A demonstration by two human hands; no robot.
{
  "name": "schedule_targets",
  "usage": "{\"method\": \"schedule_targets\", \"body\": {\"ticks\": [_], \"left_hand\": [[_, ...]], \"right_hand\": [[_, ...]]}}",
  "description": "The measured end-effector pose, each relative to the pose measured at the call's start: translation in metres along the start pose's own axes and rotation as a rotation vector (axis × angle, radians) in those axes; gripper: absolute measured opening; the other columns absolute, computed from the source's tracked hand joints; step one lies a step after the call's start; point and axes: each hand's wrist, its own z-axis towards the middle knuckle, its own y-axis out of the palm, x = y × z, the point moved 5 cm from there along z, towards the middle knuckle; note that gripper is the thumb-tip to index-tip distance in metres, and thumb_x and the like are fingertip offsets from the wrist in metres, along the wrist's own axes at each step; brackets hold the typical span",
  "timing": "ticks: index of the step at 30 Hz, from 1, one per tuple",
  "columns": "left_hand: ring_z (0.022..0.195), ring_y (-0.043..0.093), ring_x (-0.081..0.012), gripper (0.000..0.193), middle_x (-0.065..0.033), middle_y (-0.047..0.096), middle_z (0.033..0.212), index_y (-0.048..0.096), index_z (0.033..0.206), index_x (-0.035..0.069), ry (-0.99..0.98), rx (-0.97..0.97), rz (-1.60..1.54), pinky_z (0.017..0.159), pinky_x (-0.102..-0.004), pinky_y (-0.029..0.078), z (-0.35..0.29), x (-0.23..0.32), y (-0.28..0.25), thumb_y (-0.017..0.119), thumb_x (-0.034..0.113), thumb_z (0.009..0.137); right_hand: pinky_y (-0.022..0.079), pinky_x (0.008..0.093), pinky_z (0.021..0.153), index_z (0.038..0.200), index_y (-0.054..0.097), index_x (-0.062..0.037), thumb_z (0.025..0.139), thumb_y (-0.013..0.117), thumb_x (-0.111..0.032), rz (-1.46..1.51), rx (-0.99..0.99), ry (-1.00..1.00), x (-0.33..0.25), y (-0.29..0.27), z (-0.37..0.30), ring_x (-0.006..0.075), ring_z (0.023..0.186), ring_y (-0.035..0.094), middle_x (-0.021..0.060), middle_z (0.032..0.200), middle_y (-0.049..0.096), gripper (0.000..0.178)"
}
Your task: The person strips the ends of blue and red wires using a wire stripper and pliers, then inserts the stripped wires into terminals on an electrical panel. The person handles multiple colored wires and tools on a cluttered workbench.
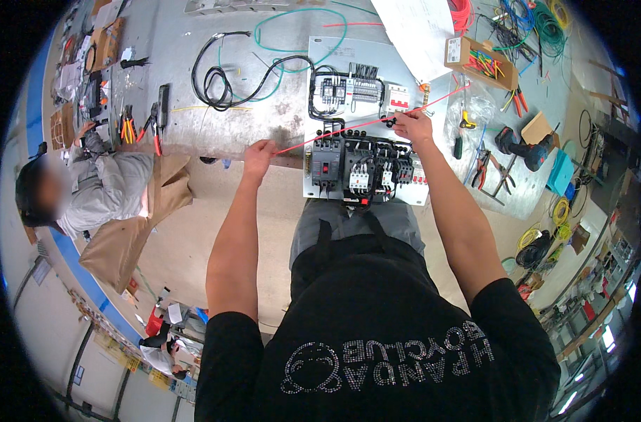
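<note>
The red wire (292,147) extends across the mounting panel (373,53), from beyond its left edge to beyond its right edge. The left hand (259,156) is left of the panel and the right hand (413,128) is above its right half. The hands are apart, the fingers of each closed on the wire.

The panel carries black wiring and switchgear (326,165). It lies on a grey, stained metal tabletop (187,130), its near end projecting past the front edge. A looped black cable (202,77) lies left of the panel. Beige floor (278,232) shows below the panel's left side; a person in grey (113,190) is at far left.

Containers are located right of the panel:
- Cardboard box (455,50), beyond the panel's upper right corner: holds small red, yellow and green pieces (486,65).
- Clear plastic bag (479,109), just beside the panel: contents cannot be distinguished.
- Teal container (561,172), well apart, past the cordless drill (528,149): interior cannot be seen.
</note>
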Motion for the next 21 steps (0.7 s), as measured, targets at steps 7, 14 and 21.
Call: {"method": "schedule_targets", "body": {"ticks": [7, 14, 21], "left_hand": [[0.080, 0.069, -0.0185, 0.025, -0.0127, 0.074, 0.087, 0.073, 0.104, 0.001, 0.264, 0.404, 0.178, 0.077, -0.0337, 0.054, -0.031, 0.009, -0.030, 0.067, 0.021, 0.092], [0.078, 0.071, -0.0248, 0.026, -0.0152, 0.073, 0.101, 0.074, 0.109, 0.004, 0.382, 0.430, 0.338, 0.074, -0.0370, 0.056, -0.073, 0.042, 0.013, 0.071, 0.019, 0.088], [0.075, 0.071, -0.0241, 0.024, -0.0158, 0.074, 0.099, 0.075, 0.109, 0.006, 0.405, 0.188, 0.317, 0.069, -0.0352, 0.056, -0.038, 0.050, 0.090, 0.070, 0.019, 0.089]], "right_hand": [[0.061, 0.0303, 0.056, 0.098, 0.061, 0.0014, 0.084, 0.081, -0.015, -0.038, 0.017, 0.007, -0.001, 0.000, -0.001, 0.0200, 0.069, 0.073, 0.0115, 0.082, 0.070, 0.029], [0.061, 0.0307, 0.056, 0.099, 0.060, 0.0020, 0.085, 0.080, -0.015, -0.023, -0.013, 0.007, 0.003, 0.002, 0.002, 0.0213, 0.069, 0.073, 0.0130, 0.083, 0.070, 0.031], [0.061, 0.0309, 0.061, 0.097, 0.060, -0.0007, 0.086, 0.080, -0.018, -0.015, -0.009, 0.013, 0.000, 0.002, -0.004, 0.0206, 0.072, 0.072, 0.0113, 0.084, 0.069, 0.029]]}}
